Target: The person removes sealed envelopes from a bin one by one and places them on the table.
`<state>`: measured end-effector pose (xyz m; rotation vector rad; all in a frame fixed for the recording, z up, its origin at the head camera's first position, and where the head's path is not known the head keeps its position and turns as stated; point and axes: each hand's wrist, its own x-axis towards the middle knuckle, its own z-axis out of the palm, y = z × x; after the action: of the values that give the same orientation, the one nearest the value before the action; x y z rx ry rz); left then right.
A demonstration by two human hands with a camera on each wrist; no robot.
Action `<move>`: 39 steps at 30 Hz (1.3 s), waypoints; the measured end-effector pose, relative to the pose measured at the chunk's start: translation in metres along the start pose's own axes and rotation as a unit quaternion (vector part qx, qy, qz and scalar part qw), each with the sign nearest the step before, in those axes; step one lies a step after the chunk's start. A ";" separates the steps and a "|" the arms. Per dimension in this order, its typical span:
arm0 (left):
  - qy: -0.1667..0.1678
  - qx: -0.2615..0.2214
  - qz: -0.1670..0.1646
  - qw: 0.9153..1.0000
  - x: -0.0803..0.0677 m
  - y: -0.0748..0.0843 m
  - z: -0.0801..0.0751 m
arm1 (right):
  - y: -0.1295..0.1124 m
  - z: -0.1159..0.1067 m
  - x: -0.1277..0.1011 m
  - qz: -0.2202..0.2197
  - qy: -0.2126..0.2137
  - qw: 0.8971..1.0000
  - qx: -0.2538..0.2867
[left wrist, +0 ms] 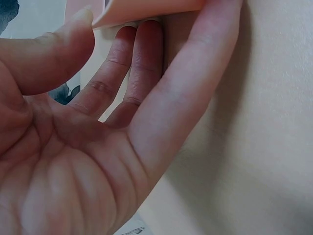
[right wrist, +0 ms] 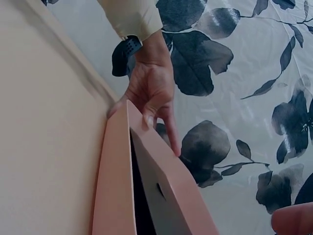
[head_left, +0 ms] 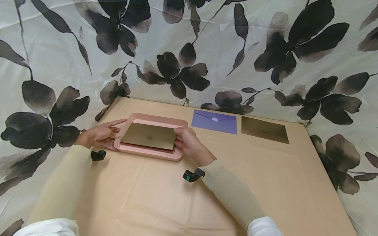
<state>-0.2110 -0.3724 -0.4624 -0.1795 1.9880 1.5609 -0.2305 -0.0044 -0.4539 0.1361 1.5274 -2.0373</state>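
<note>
A shallow pink tray [head_left: 159, 121] with rounded corners rests on the table, left of its middle. Inside lies a gold envelope [head_left: 138, 135] with a small seal, and a thin reddish edge shows beneath its front side. My left hand [head_left: 100, 134] grips the tray's left end, thumb at the rim and fingertips against its outer side. At the right end, my right hand [head_left: 191, 144] pinches the gold envelope by its edge, fingers partly hidden. In the right wrist view, a dark gap separates the envelope [right wrist: 154, 186] from the tray wall.
Right of the tray, along the table's back edge, a purple envelope [head_left: 212, 123] with a pale seal lies beside another gold envelope [head_left: 264, 129]. A tan cloth covers the table [head_left: 165, 196]. Floral fabric [head_left: 224, 49] hangs close behind it and around its sides.
</note>
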 end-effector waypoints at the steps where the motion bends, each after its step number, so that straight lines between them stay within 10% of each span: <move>1: -0.002 -0.003 0.000 1.000 0.000 0.000 0.000 | 0.000 -0.001 0.000 -0.002 0.006 1.000 -0.003; 39: 0.010 -0.013 -0.003 1.000 -0.001 0.001 0.002 | 0.007 -0.007 0.033 -0.077 0.071 0.992 -0.066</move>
<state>-0.2095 -0.3703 -0.4614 -0.2122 1.9810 1.5865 -0.2559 -0.0117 -0.4763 0.1155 1.8067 -2.0747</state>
